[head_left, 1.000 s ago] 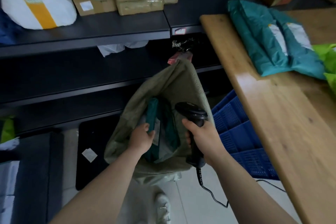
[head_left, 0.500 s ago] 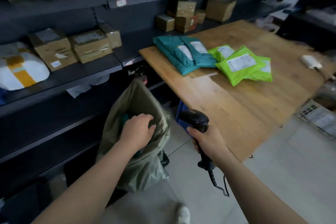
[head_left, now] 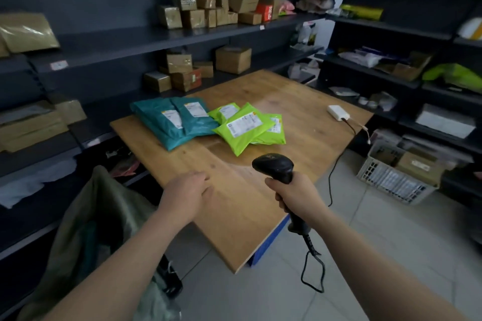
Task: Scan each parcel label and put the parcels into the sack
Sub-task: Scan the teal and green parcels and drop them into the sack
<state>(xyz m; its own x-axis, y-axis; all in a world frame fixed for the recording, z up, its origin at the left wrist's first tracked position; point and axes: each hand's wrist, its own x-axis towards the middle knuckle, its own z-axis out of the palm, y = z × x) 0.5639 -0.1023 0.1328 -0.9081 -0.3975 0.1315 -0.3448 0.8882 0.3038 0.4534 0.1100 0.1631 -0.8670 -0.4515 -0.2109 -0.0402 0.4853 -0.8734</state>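
Two teal parcels [head_left: 159, 122] and a cluster of lime-green parcels [head_left: 246, 129], each carrying a white label with dark print, lie on the honey-brown bench [head_left: 287, 101] with its darker wood grain. The scanner [head_left: 273, 165] and its cable are black, and the sack [head_left: 86, 216] is a dull olive-green. The shelves [head_left: 182, 36] are dark grey, stacked with tan cardboard boxes [head_left: 233, 60] and one red box [head_left: 266, 12], above pale grey floor tiles [head_left: 378, 229].
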